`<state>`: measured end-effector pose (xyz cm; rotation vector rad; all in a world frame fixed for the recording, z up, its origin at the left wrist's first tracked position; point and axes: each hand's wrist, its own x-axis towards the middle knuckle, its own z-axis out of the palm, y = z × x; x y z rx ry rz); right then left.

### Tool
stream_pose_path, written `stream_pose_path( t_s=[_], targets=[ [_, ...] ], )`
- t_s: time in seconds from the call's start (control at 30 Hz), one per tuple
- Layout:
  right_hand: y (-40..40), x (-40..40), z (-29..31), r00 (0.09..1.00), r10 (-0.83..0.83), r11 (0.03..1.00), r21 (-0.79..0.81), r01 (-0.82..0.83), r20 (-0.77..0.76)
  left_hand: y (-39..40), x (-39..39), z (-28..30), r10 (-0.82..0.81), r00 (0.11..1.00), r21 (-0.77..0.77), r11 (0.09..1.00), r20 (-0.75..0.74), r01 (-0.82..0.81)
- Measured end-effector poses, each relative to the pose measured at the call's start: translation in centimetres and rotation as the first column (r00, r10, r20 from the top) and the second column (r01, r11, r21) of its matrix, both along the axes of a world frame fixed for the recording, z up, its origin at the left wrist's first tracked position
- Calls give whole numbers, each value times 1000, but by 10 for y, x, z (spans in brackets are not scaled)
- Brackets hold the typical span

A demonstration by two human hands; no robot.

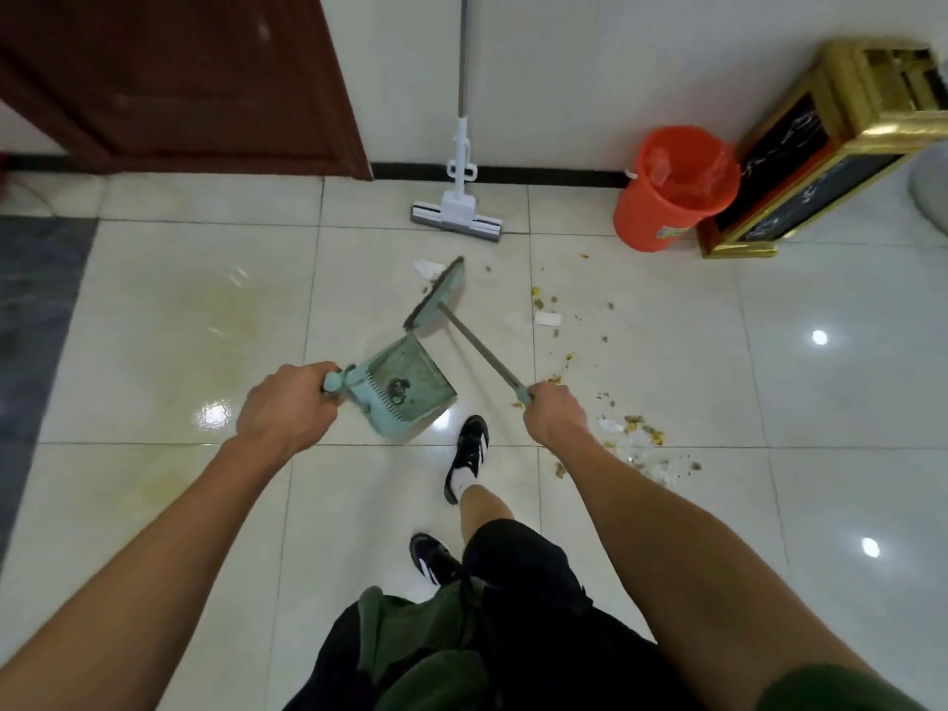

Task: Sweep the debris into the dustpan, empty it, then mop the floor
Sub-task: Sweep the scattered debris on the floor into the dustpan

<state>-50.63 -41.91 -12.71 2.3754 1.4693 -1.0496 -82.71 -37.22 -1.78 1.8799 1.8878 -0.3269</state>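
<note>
My left hand (pixel 287 407) grips the handle of a pale green dustpan (pixel 410 387), whose mouth faces up and to the right; a little dark debris lies inside it. My right hand (pixel 554 410) grips the metal handle of a green broom (pixel 441 295), whose head rests on the floor just beyond the dustpan. Yellow-brown crumbs and bits of white paper (pixel 631 428) are scattered over the tiles to the right of the broom. A white sponge mop (pixel 456 218) leans against the back wall.
An orange bucket (pixel 672 192) lined with a plastic bag stands by the wall at right, beside a gold-framed bin (pixel 821 161). A dark wooden door (pixel 179 79) is at the back left. My feet (pixel 467 459) stand just below the dustpan. The tiles are glossy.
</note>
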Motion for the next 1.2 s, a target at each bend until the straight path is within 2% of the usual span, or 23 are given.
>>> stream_pose_path(
  t_s=[0.27, 0.37, 0.53, 0.77, 1.03, 1.2],
  targets=[
    [159, -39, -17, 981, -13, 1000, 0, 13, -193, 65, -23, 2, 186, 981, -49, 981, -60, -189],
    [200, -46, -22, 975, 42, 999, -2, -43, -218, 90, -19, -4, 180, 980, -63, 981, -87, -186],
    [230, -43, -31, 973, 186, 982, -19, -190, -137, 131, 5, -17, 85, 989, -94, 991, -120, -97],
    [206, 8, -35, 993, 119, 989, -89, -118, 2, 164, 40, -26, -39, 997, -80, 996, -71, 33],
    [120, 49, -27, 985, -157, 978, -124, 165, 77, 177, 61, -21, -203, 979, -34, 978, 22, 203],
    [49, 35, -16, 938, -335, 931, -121, 344, 86, 172, 74, -16, -368, 930, -21, 930, 1, 368]
  ],
)
